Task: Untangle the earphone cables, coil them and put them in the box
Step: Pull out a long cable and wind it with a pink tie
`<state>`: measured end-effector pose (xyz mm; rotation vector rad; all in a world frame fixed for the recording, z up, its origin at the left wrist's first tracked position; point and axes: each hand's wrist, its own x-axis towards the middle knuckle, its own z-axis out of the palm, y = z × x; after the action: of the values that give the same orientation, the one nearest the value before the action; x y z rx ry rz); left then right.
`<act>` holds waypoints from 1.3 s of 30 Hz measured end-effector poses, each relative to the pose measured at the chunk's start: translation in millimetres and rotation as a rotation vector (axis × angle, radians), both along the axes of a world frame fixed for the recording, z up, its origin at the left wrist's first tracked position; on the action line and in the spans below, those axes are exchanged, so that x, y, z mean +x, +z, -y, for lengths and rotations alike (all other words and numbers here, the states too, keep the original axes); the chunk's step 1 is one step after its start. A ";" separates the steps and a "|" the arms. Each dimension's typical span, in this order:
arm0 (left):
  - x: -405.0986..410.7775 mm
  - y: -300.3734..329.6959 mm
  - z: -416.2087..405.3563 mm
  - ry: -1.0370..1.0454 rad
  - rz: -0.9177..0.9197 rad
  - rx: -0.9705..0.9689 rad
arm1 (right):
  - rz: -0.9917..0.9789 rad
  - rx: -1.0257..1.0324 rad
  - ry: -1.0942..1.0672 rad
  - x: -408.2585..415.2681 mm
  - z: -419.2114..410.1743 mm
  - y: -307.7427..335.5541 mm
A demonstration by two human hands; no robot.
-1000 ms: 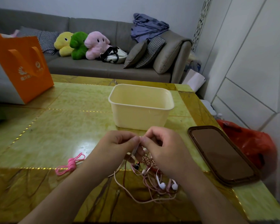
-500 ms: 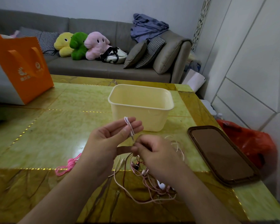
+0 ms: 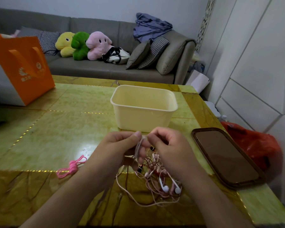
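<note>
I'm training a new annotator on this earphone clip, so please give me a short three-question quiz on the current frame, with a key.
1. True or false: the cream box already holds a coiled cable.
2. Which hand pinches the pale cable wound round the fingers? A) left hand only B) right hand only C) both hands
3. Fill in: the pink coiled cord lies on the table to the ___ of the tangle of earphones.

Key
1. False: no cable shows in the visible part of the box.
2. C: both hands pinch it, in front of the box.
3. Left, apart from the tangle.
</note>
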<state>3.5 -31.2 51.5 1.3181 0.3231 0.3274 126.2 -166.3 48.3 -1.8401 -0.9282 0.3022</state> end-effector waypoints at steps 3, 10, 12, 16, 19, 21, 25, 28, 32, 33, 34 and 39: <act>-0.8 4.9 -2.6 -0.010 0.132 -0.216 | -0.028 -0.064 0.054 -5.0 -3.0 -1.7; 2.2 -6.5 -13.3 0.196 -0.036 0.316 | 0.032 -0.159 0.170 -14.4 -4.0 0.8; 2.5 -8.6 -13.1 0.122 -0.114 0.487 | 0.027 -0.064 0.131 -11.6 -1.8 2.0; -0.6 -4.6 -7.4 0.032 -0.120 0.334 | 0.045 0.042 0.059 -2.4 0.2 3.7; -4.0 5.6 -5.6 -0.033 0.043 -0.067 | -0.020 0.025 0.038 -1.0 -1.5 0.9; -3.7 9.4 -6.8 -0.041 0.135 -0.200 | -0.048 -0.027 0.042 -4.9 -3.4 -1.9; -0.6 2.1 -12.7 0.048 0.193 -0.126 | -0.094 -0.109 0.110 -13.0 -7.0 -3.8; -0.2 -1.0 -13.5 0.127 0.177 -0.035 | -0.026 -0.158 0.154 -14.4 -5.8 -1.6; 2.3 -7.8 -15.9 0.157 -0.045 0.425 | 0.015 -0.117 0.179 -14.5 -1.6 3.3; 2.1 -9.1 -15.2 0.095 -0.081 0.491 | 0.016 -0.071 0.172 -13.0 -0.4 3.7; 1.9 -9.6 -13.0 0.048 -0.109 0.505 | 0.022 -0.022 0.155 -10.9 0.3 4.6; -0.7 -2.6 -4.3 -0.008 -0.108 0.190 | -0.011 0.051 0.005 0.6 1.1 2.1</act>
<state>2.8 -26.9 48.9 1.5273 0.3849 0.2861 126.8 -167.5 50.4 -1.7878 -0.9256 0.2887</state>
